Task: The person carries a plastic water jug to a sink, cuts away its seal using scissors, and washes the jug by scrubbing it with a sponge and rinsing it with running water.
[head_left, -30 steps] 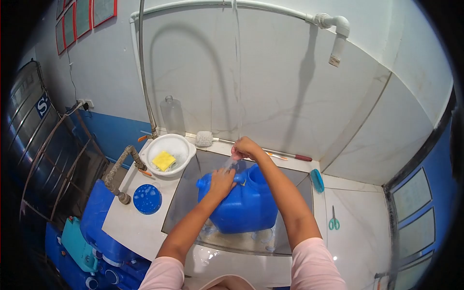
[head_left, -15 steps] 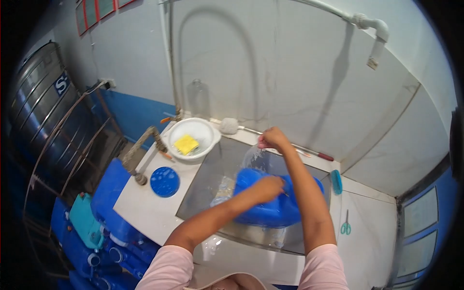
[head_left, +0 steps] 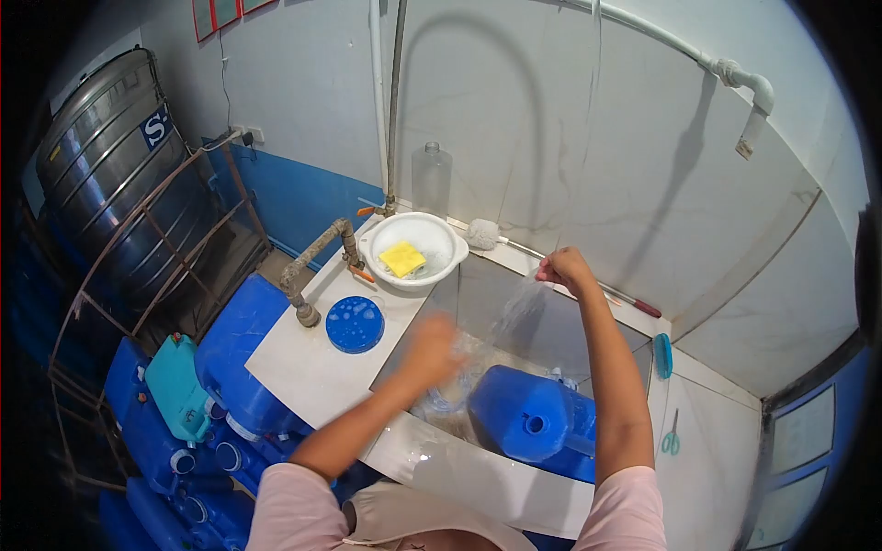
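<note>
My right hand [head_left: 566,268] is raised over the back of the sink [head_left: 478,285], fingers closed; what they hold is not clear. A stream of clear water [head_left: 519,308] runs from it down and left into the sink. My left hand [head_left: 432,351] is a blur above the sink's left side, its fingers smeared by motion and apart from the container. A blue plastic water container [head_left: 501,395] rests tilted in the sink, its round uncapped mouth facing up toward me. My right forearm hides part of its right side.
A white basin [head_left: 450,271] holds a yellow sponge [head_left: 402,259]. Around the sink are a blue lid [head_left: 355,324], a long-handled brush [head_left: 483,234], a teal brush [head_left: 662,356] and scissors [head_left: 672,436]. Pipes [head_left: 317,253] rise at left, near several blue containers [head_left: 243,344].
My left hand has left the container and moved left. The container has turned, so its mouth now shows. My right hand stays raised, with the water stream still below it. The view has shifted.
</note>
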Demonstrator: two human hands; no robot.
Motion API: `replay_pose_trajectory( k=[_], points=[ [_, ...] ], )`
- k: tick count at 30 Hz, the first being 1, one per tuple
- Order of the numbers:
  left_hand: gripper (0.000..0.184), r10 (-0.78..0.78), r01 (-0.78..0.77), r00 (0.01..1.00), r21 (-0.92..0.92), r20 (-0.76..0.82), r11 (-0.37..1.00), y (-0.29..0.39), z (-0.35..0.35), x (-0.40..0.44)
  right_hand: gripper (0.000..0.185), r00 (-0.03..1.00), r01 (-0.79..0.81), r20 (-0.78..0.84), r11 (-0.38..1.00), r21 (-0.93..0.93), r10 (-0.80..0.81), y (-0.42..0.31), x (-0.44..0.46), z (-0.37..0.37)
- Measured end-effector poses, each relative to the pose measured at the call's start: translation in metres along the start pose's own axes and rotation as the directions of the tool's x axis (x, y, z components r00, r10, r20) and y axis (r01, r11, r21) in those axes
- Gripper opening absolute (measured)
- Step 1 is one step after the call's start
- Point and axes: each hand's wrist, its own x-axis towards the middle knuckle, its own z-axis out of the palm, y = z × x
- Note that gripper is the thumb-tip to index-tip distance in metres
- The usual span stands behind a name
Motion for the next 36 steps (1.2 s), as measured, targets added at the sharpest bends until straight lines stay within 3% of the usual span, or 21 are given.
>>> replay_pose_trajectory(
  k=[1, 2, 4, 7, 11, 12, 13, 15, 16, 17, 18, 19, 21, 23, 25, 26, 28, 32, 34, 35, 36],
  points=[
    [0.058, -0.228, 0.179, 0.956, 0.246, 0.185, 0.953, -0.030, -0.030, 0.002, 0.012, 1.000, 0.014, 0.016, 1.000, -0.007, -0.014, -0.001, 0.001, -0.001],
    [0.082, -0.310, 0.255, 0.946, 0.370, 0.098, 0.893, -0.076, -0.029, -0.008, 0.012, 1.000, 0.011, 0.018, 1.000, -0.003, -0.011, 0.000, 0.001, -0.001],
    [0.101, -0.518, 0.417, 0.851, 0.489, 0.086, 0.766, -0.111, -0.040, -0.022, 0.011, 1.000, -0.002, -0.006, 0.997, -0.076, 0.002, -0.005, 0.003, 0.001],
    [0.108, -0.606, 0.503, 0.760, 0.378, 0.235, 0.777, -0.129, -0.048, -0.023, 0.011, 0.998, -0.053, -0.045, 0.999, -0.006, 0.052, -0.015, -0.002, 0.007],
    [0.106, -0.620, 0.509, 0.753, 0.402, 0.220, 0.761, -0.139, -0.065, -0.021, 0.012, 0.999, -0.035, -0.001, 0.999, -0.034, 0.035, -0.016, 0.002, 0.003],
    [0.105, -0.605, 0.516, 0.787, 0.405, 0.124, 0.755, -0.131, -0.075, -0.024, 0.012, 0.999, -0.045, 0.006, 0.999, -0.029, 0.045, -0.017, 0.000, 0.003],
    [0.105, -0.599, 0.511, 0.790, 0.402, 0.127, 0.760, -0.123, -0.085, -0.024, 0.012, 0.998, -0.055, 0.008, 0.998, -0.023, 0.055, -0.019, -0.001, 0.002],
    [0.099, -0.608, 0.609, 0.793, -0.053, 0.039, 0.791, -0.111, -0.097, -0.019, 0.011, 0.999, -0.044, 0.016, 0.999, -0.011, 0.044, -0.018, 0.005, 0.001],
    [0.095, -0.509, 0.495, 0.859, -0.357, 0.062, 0.792, -0.104, -0.093, -0.012, 0.011, 0.999, -0.032, 0.035, 0.999, -0.003, 0.032, -0.016, 0.007, -0.001],
    [0.091, -0.451, 0.424, 0.886, -0.585, 0.110, 0.691, -0.096, -0.080, 0.000, 0.011, 0.999, -0.036, 0.019, 0.999, -0.002, 0.036, -0.019, 0.005, -0.003],
    [0.092, -0.469, 0.433, 0.854, -0.807, 0.226, 0.401, -0.075, -0.066, 0.017, 0.011, 0.999, -0.033, 0.021, 0.999, -0.014, 0.033, -0.025, 0.002, -0.003],
    [0.093, -0.440, 0.409, 0.829, -0.911, 0.344, 0.057, -0.053, -0.051, 0.035, 0.012, 0.999, -0.026, 0.022, 0.999, -0.024, 0.026, -0.030, -0.001, -0.002],
    [0.088, -0.244, 0.473, 0.800, -0.827, 0.548, -0.304, -0.034, -0.007, 0.074, 0.015, 1.000, -0.015, 0.002, 0.999, -0.045, 0.015, -0.034, -0.001, -0.004],
    [0.080, -0.066, 0.541, 0.724, -0.625, 0.686, -0.562, -0.017, 0.043, 0.102, 0.016, 1.000, -0.030, 0.005, 0.999, -0.038, 0.030, -0.042, -0.003, -0.003],
    [0.070, 0.119, 0.696, 0.620, -0.474, 0.776, -0.539, -0.015, 0.099, 0.122, 0.016, 0.999, -0.016, 0.043, 0.996, -0.092, 0.020, -0.047, -0.006, -0.002],
    [0.070, 0.140, 0.705, 0.620, -0.469, 0.772, -0.532, -0.016, 0.129, 0.129, 0.018, 0.998, -0.056, 0.018, 0.998, -0.006, 0.056, -0.050, -0.011, 0.001],
    [0.056, -0.160, 0.678, 0.578, -0.580, 0.800, -0.451, -0.016, 0.183, 0.143, 0.015, 0.999, -0.049, 0.019, 0.999, -0.004, 0.049, -0.047, -0.009, 0.001],
    [0.035, -0.273, 0.555, 0.628, -0.665, 0.729, -0.500, -0.023, 0.217, 0.168, 0.011, 0.998, -0.063, 0.015, 0.996, -0.056, 0.064, -0.039, -0.011, -0.003],
    [0.023, -0.371, 0.623, 0.677, -0.763, 0.636, -0.171, -0.010, 0.190, 0.174, 0.010, 0.996, -0.086, 0.019, 0.996, -0.027, 0.087, -0.032, -0.008, -0.002],
    [0.023, -0.367, 0.629, 0.677, -0.760, 0.639, -0.163, -0.013, 0.190, 0.182, 0.010, 0.995, -0.100, 0.028, 0.995, -0.014, 0.101, -0.031, -0.008, -0.003],
    [0.021, -0.259, 0.643, 0.675, -0.723, 0.691, -0.251, -0.019, 0.192, 0.190, 0.010, 0.995, -0.100, 0.023, 0.995, -0.006, 0.100, -0.031, -0.009, -0.003]
  ],
)
